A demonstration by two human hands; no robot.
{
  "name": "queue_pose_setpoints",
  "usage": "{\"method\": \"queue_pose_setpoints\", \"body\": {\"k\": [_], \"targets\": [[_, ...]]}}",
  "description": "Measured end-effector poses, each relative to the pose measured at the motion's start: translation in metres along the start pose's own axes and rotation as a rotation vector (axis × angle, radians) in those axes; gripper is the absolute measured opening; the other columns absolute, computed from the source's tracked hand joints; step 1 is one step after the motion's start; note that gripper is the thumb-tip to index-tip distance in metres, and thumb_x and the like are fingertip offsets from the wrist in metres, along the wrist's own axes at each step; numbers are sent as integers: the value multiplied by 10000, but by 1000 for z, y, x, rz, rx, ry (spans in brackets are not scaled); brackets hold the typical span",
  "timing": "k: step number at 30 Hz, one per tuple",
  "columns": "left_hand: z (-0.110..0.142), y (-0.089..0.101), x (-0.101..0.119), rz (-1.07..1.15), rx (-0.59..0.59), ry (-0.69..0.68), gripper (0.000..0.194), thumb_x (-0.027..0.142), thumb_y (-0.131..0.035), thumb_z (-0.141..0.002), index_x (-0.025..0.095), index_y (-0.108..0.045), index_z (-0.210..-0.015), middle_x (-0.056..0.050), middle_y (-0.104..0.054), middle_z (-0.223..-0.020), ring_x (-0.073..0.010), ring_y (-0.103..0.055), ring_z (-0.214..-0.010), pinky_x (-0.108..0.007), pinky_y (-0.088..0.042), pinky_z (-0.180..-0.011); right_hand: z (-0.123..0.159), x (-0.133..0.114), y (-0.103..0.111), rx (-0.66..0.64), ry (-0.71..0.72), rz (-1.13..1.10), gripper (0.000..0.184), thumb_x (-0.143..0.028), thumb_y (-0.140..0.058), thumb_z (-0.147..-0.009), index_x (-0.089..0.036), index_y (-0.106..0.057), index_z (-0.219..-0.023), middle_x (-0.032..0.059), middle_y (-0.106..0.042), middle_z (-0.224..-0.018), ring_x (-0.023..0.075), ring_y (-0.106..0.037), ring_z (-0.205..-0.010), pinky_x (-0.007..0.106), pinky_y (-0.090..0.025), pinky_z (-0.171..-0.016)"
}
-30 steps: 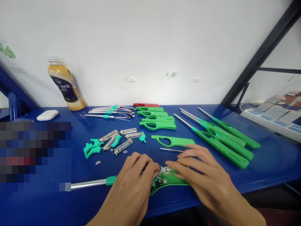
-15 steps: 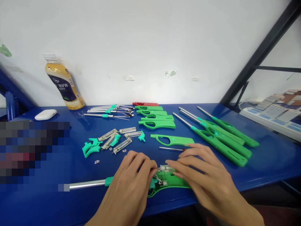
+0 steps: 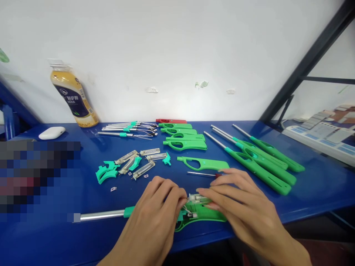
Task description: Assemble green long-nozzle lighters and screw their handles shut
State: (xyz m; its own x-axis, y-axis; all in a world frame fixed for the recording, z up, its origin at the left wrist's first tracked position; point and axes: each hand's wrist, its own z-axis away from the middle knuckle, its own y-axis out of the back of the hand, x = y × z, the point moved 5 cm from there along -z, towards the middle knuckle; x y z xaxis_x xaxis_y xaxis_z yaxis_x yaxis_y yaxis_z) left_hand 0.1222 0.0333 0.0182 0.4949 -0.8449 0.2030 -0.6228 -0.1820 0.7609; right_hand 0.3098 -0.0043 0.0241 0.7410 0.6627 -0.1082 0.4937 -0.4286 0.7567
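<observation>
An opened green lighter half-shell (image 3: 203, 216) with a long metal tube (image 3: 100, 215) lies near the front edge of the blue table (image 3: 69, 236). A small clear fuel cartridge (image 3: 197, 198) sits in it, with thin wires beside it. My left hand (image 3: 155, 218) has its fingers bent down onto the shell's left end and the cartridge. My right hand (image 3: 238, 205) presses its fingertips on the cartridge from the right. Just behind my right hand lie a thin metal rod (image 3: 200, 173) and a green handle shell (image 3: 203, 163).
Three assembled green lighters (image 3: 260, 162) lie at the right. Stacked green shells (image 3: 184, 138) and tube assemblies (image 3: 127, 130) lie at the back, clear cartridges (image 3: 138, 162) and teal triggers (image 3: 107, 171) in the middle. A yellow bottle (image 3: 72, 96) and a white case (image 3: 51, 132) stand back left.
The view has shifted slightly. My hands stay on the cartridge and shell, with only small finger movement.
</observation>
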Motion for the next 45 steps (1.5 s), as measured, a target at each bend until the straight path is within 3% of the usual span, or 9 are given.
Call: {"method": "queue_pose_setpoints", "body": {"k": [6,10,13,16,26,34,45], "targets": [[-2,3,-1,-13,-6,-4,205,70,-460,-1077,191,-618,-1030,-9,-710,-941,-203,-578,-833,-373,-529,-737,-2,0,-2,-16,-31,-61,294,-123,-627,-1056,-204,-680,-1333,18,-780,-1081,194,-658,-1059,410,-449,-1074],[13,13,-3,-37,8,67,259,122,-488,-1088,200,-599,-1308,-37,-728,-1133,-207,-633,-1036,-360,-565,-920,1,2,0,-35,-62,-35,379,-146,-614,-1072,-220,-609,-1443,11,-777,-1147,201,-622,-1140,411,-409,-1114],[29,17,-2,-152,21,89,311,285,-570,-1091,199,-594,-1389,-76,-709,-1233,-253,-622,-1180,-403,-553,-1026,4,4,0,-72,-89,-35,317,-185,-614,-1083,-238,-620,-1395,-6,-776,-1180,204,-586,-1216,387,-384,-1138],[38,18,1,-206,35,42,340,364,-623,-1071,201,-614,-1369,-84,-703,-1211,-277,-635,-1139,-441,-555,-979,7,5,-2,-94,-90,-67,248,-191,-626,-1078,-252,-637,-1318,-18,-756,-1193,190,-564,-1235,359,-360,-1165],[33,17,1,-110,12,67,235,273,-610,-1073,213,-615,-1299,-68,-665,-1146,-224,-655,-1016,-392,-525,-897,15,9,-8,-148,-103,-68,346,-182,-617,-1077,-284,-621,-1408,30,-622,-1206,207,-499,-1235,374,-408,-1113],[41,15,-4,-214,1,163,410,529,-596,-1066,232,-586,-1348,-75,-676,-1196,-251,-705,-1087,-429,-606,-968,14,7,-9,-150,-82,-52,379,-198,-612,-1080,-292,-611,-1447,45,-627,-1195,222,-522,-1215,396,-459,-1073],[37,18,-2,-152,39,128,263,418,-642,-1058,216,-620,-1224,-75,-649,-1126,-233,-667,-1012,-397,-605,-896,15,8,-9,-163,-136,-68,331,-215,-599,-1085,-316,-641,-1398,33,-645,-1194,218,-553,-1192,390,-480,-1058]]}}
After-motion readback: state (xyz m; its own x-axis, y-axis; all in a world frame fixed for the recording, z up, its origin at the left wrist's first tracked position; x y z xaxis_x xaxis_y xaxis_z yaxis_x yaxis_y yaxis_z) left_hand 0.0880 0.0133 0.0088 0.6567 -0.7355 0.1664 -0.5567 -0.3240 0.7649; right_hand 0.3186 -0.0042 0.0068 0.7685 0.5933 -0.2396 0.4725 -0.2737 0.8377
